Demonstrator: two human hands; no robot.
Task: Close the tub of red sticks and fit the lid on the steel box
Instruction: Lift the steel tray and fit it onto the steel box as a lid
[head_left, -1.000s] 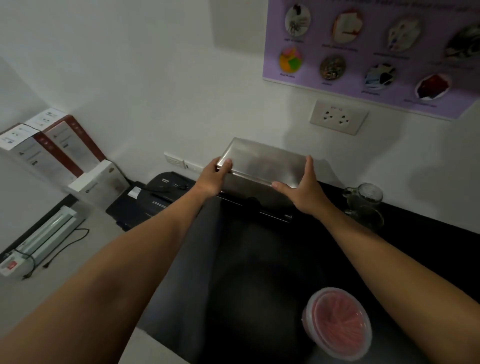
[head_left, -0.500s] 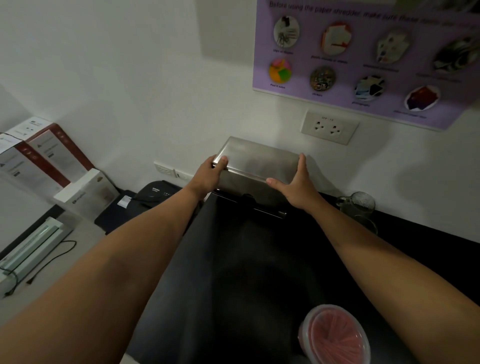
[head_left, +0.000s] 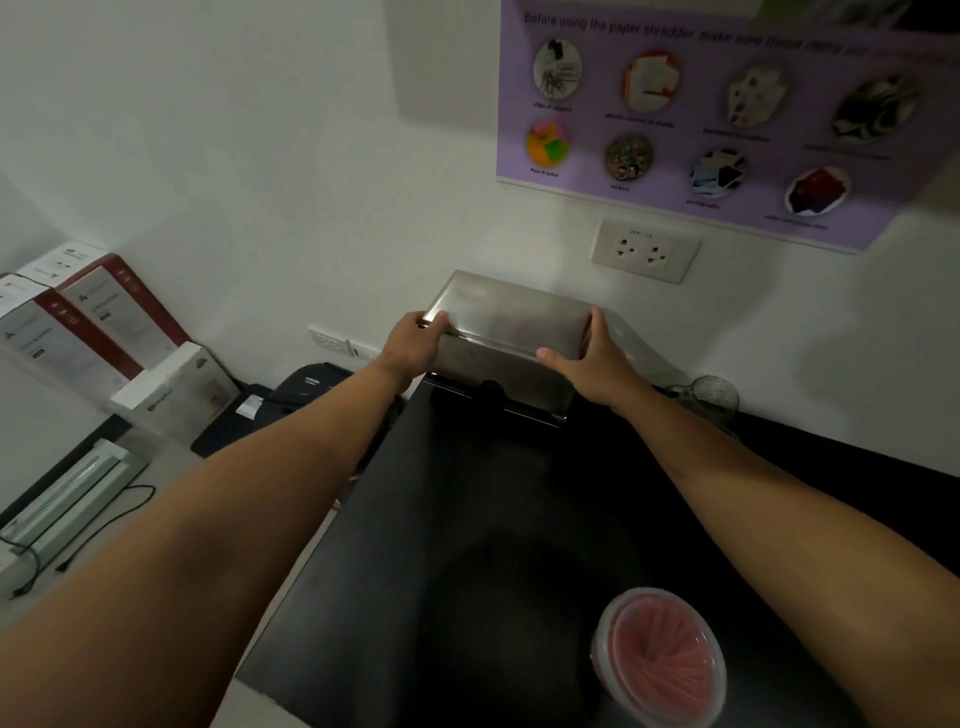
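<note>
A flat steel lid (head_left: 511, 312) lies across the top of the steel box (head_left: 498, 371) at the far edge of the black surface, against the wall. My left hand (head_left: 415, 345) grips the lid's left end. My right hand (head_left: 589, 358) grips its right end, thumb along the front rim. Near the front right stands the round clear tub of red sticks (head_left: 662, 657) with a translucent lid over it. How tightly either lid sits cannot be told.
The black surface (head_left: 467, 545) drops off at its left edge to a lower grey counter with a laminator (head_left: 67, 499), white and red boxes (head_left: 93, 322) and a black shredder (head_left: 291, 400). A glass jar (head_left: 714, 397) stands right of the box. A wall socket (head_left: 644, 252) and a purple poster (head_left: 727, 104) hang above.
Both hands keep their hold on the lid's ends. The lid has come down a little onto the box. The camera tilted, so the scene shifted in view.
</note>
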